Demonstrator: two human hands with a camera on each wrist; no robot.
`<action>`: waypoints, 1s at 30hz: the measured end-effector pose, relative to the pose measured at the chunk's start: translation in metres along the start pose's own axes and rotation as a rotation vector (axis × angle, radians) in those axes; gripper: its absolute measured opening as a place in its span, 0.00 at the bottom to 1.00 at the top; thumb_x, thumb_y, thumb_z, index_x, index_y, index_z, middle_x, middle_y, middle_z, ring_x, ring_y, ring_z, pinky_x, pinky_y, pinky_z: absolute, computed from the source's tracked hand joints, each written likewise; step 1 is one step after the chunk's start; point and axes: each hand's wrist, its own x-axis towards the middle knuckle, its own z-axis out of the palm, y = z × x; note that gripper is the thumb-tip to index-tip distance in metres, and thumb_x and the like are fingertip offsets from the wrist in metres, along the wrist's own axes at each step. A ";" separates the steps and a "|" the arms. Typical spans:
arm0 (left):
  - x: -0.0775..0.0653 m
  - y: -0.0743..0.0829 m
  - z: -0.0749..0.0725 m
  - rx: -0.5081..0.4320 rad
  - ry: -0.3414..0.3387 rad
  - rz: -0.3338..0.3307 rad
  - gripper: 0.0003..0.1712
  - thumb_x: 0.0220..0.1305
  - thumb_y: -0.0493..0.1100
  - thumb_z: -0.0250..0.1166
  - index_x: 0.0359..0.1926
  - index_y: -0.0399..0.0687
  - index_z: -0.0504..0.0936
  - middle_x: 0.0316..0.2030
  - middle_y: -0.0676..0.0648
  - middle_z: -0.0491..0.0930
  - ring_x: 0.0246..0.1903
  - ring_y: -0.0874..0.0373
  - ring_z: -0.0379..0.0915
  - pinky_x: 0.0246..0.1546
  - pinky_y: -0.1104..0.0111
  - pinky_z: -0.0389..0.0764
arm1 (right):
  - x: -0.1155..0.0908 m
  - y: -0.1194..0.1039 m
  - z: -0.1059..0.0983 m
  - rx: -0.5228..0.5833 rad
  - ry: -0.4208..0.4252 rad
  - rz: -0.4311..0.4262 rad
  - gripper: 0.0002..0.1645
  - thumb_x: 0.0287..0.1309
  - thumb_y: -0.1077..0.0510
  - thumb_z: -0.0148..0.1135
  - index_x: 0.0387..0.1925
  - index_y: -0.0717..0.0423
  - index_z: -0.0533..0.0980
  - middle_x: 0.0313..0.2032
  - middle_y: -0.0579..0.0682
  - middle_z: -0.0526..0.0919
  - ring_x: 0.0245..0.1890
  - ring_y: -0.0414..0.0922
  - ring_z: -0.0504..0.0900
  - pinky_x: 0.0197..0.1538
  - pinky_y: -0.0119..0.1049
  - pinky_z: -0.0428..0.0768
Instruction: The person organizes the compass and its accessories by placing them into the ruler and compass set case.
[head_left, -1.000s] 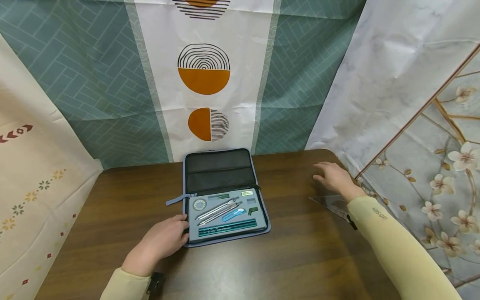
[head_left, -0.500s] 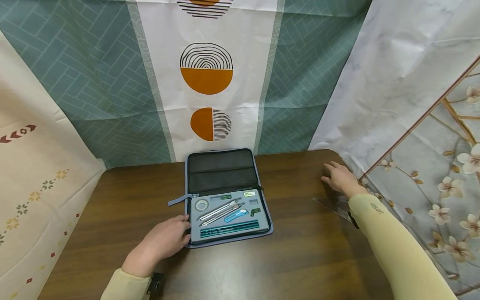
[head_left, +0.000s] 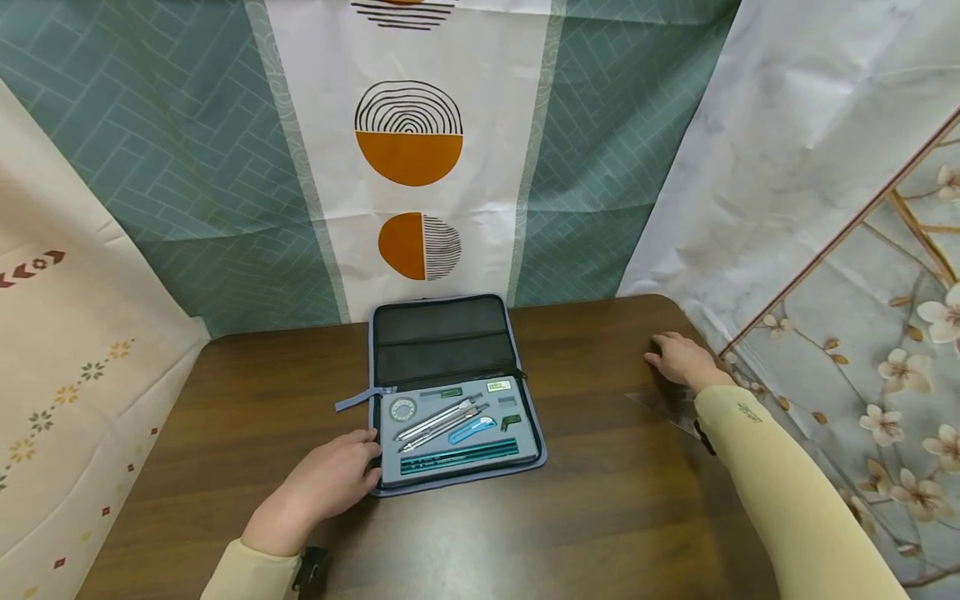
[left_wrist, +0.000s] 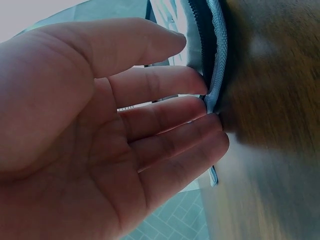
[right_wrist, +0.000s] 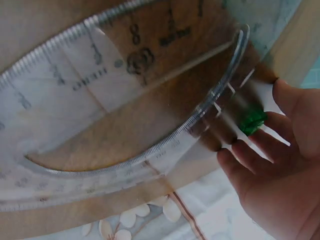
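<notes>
An open zip case (head_left: 542,450) with a grey tray holds a geometry set. My left hand (head_left: 330,477) is at its left edge; in the left wrist view, its loosely extended fingertips (left_wrist: 212,125) meet the zip rim. Far right, my right hand (head_left: 678,360) reaches low over the tabletop. In the right wrist view, a small green object (right_wrist: 252,122) lies right at its index fingertip, with the thumb apart from it; its kind is unclear. A clear plastic set square (right_wrist: 100,117) with printed scales and a curved cutout lies beside that hand.
In the tray lie two silver compass-like tools (head_left: 442,423), a blue utility knife (head_left: 472,430), teal pencils (head_left: 459,457), a white eraser (head_left: 498,386) and a round dial-like piece (head_left: 402,409). Fabric (head_left: 592,167) hangs behind the brown table (head_left: 480,542).
My right hand has moved slightly right, then lowered toward the tabletop. The left hand keeps its place at the case's edge. The view has shifted a little.
</notes>
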 end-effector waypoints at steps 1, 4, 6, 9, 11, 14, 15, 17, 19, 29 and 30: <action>0.000 0.001 0.001 0.000 -0.001 0.002 0.17 0.72 0.39 0.73 0.56 0.32 0.89 0.66 0.30 0.81 0.68 0.34 0.77 0.67 0.40 0.80 | -0.002 0.001 0.002 -0.007 0.010 -0.003 0.35 0.85 0.53 0.56 0.77 0.78 0.65 0.75 0.80 0.64 0.73 0.79 0.66 0.70 0.75 0.70; 0.001 0.003 0.005 0.000 -0.005 0.004 0.17 0.72 0.39 0.74 0.56 0.32 0.89 0.66 0.30 0.81 0.68 0.34 0.78 0.67 0.41 0.80 | -0.006 0.002 0.007 -0.018 0.054 -0.014 0.30 0.83 0.58 0.59 0.72 0.78 0.71 0.70 0.80 0.70 0.69 0.78 0.71 0.68 0.73 0.74; 0.001 0.005 0.007 -0.003 -0.012 0.001 0.17 0.72 0.39 0.74 0.56 0.32 0.89 0.67 0.29 0.81 0.68 0.34 0.77 0.67 0.40 0.80 | -0.009 0.003 0.010 -0.019 0.093 -0.021 0.26 0.80 0.62 0.61 0.69 0.77 0.74 0.66 0.79 0.74 0.65 0.78 0.74 0.65 0.72 0.76; 0.002 0.006 0.010 -0.004 -0.025 0.003 0.18 0.72 0.40 0.73 0.56 0.32 0.89 0.67 0.29 0.80 0.68 0.33 0.77 0.67 0.40 0.80 | -0.012 0.004 0.014 -0.021 0.141 -0.022 0.21 0.75 0.68 0.63 0.64 0.75 0.78 0.60 0.78 0.78 0.60 0.76 0.78 0.61 0.71 0.79; 0.003 0.006 0.009 0.002 -0.031 0.011 0.18 0.72 0.40 0.73 0.56 0.31 0.89 0.66 0.28 0.80 0.68 0.32 0.77 0.66 0.40 0.80 | -0.012 0.004 0.013 -0.026 0.158 -0.023 0.19 0.73 0.70 0.64 0.62 0.75 0.80 0.58 0.76 0.79 0.58 0.75 0.80 0.60 0.70 0.81; 0.004 0.003 0.004 0.019 -0.014 0.013 0.19 0.72 0.40 0.74 0.56 0.31 0.89 0.66 0.28 0.80 0.67 0.32 0.78 0.66 0.40 0.80 | -0.008 0.000 0.005 -0.020 0.165 -0.033 0.17 0.72 0.72 0.65 0.59 0.73 0.82 0.55 0.74 0.82 0.57 0.72 0.82 0.59 0.67 0.82; 0.004 0.001 0.002 0.027 -0.006 0.011 0.19 0.72 0.40 0.74 0.56 0.31 0.88 0.66 0.27 0.80 0.67 0.31 0.78 0.66 0.40 0.80 | -0.006 -0.003 0.002 -0.006 0.158 -0.040 0.17 0.72 0.72 0.65 0.59 0.72 0.83 0.55 0.73 0.83 0.57 0.71 0.82 0.59 0.67 0.82; 0.005 -0.002 -0.002 0.040 0.012 0.006 0.19 0.71 0.40 0.74 0.56 0.30 0.88 0.65 0.27 0.81 0.66 0.31 0.78 0.65 0.39 0.81 | -0.002 -0.005 -0.008 0.020 0.140 -0.053 0.16 0.73 0.72 0.65 0.58 0.70 0.84 0.55 0.72 0.85 0.57 0.70 0.83 0.59 0.66 0.82; 0.006 -0.003 -0.004 0.046 0.013 0.009 0.19 0.71 0.40 0.75 0.56 0.30 0.88 0.65 0.26 0.81 0.66 0.30 0.78 0.65 0.39 0.81 | -0.001 -0.006 -0.017 0.040 0.117 -0.060 0.16 0.73 0.72 0.63 0.58 0.69 0.85 0.55 0.70 0.86 0.57 0.70 0.84 0.59 0.65 0.83; 0.012 0.001 0.001 0.040 -0.019 0.021 0.20 0.71 0.41 0.75 0.56 0.29 0.88 0.65 0.25 0.81 0.66 0.29 0.78 0.65 0.38 0.80 | -0.015 -0.008 -0.045 0.068 0.199 -0.073 0.15 0.73 0.72 0.61 0.56 0.66 0.85 0.53 0.68 0.87 0.56 0.68 0.84 0.61 0.66 0.81; 0.012 0.001 0.001 0.042 -0.022 0.023 0.20 0.71 0.41 0.75 0.56 0.29 0.88 0.64 0.25 0.81 0.66 0.29 0.78 0.65 0.38 0.80 | -0.016 -0.013 -0.041 0.072 0.221 -0.083 0.15 0.73 0.72 0.62 0.56 0.66 0.86 0.53 0.67 0.87 0.56 0.68 0.85 0.61 0.65 0.82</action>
